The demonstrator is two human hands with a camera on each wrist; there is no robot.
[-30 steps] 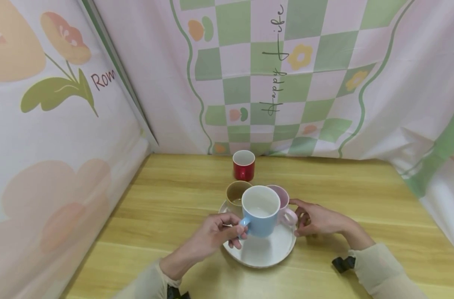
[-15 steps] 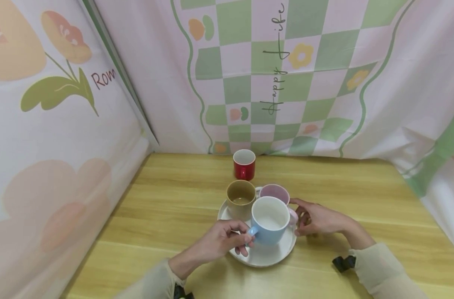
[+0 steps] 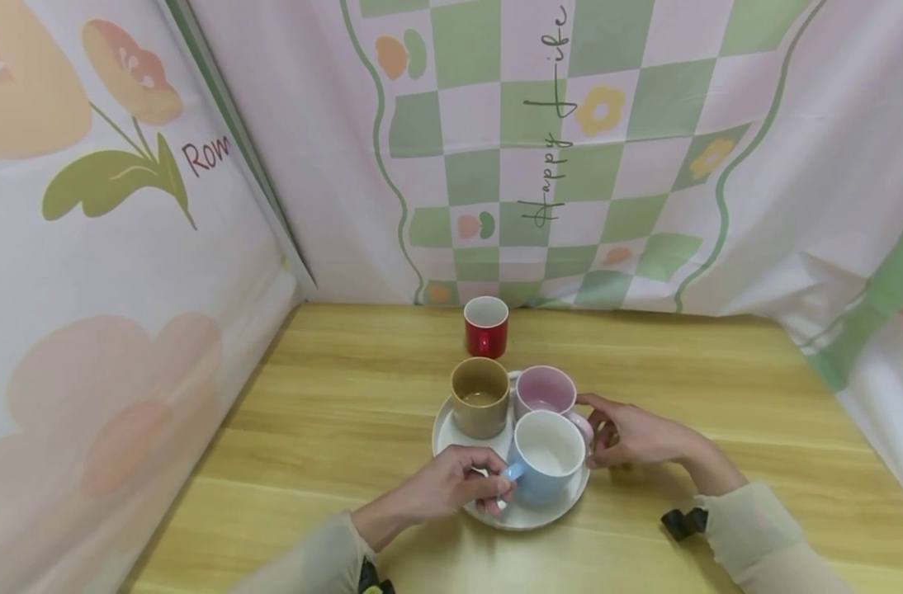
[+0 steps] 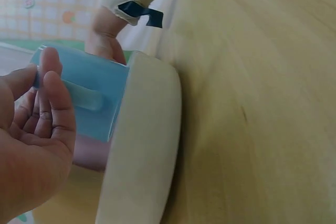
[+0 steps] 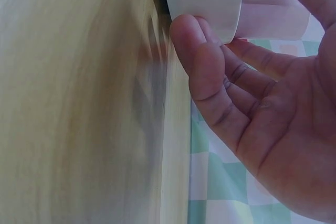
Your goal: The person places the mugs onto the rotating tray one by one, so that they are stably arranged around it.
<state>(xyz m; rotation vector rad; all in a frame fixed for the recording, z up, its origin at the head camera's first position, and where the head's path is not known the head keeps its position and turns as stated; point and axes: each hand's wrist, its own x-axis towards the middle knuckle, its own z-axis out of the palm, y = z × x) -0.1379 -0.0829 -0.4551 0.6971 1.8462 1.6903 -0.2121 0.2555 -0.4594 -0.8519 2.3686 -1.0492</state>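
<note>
My left hand (image 3: 455, 483) pinches the handle of a light blue mug (image 3: 546, 488) between thumb and fingers. The mug is upright, low over the front right of a round white plate (image 3: 446, 429); in the left wrist view the plate's rim (image 4: 149, 129) hides its base. Behind it on the plate are a brown mug (image 3: 479, 417) and a pink mug (image 3: 535, 389). At the plate's right edge is my right hand (image 3: 637, 433), its fingers loosely bent; in the right wrist view its fingertips (image 5: 188, 38) lie against the plate's side.
A red mug (image 3: 485, 334) with a white inside stands behind the plate on the wooden table (image 3: 333, 388). A patterned cloth (image 3: 466, 99) hangs along the back, and another flowered cloth (image 3: 221, 256) closes off the left side.
My left hand has carried the blue mug right and down toward the plate's front right, uncovering more of the brown and pink mugs. My right hand has stayed in place.
</note>
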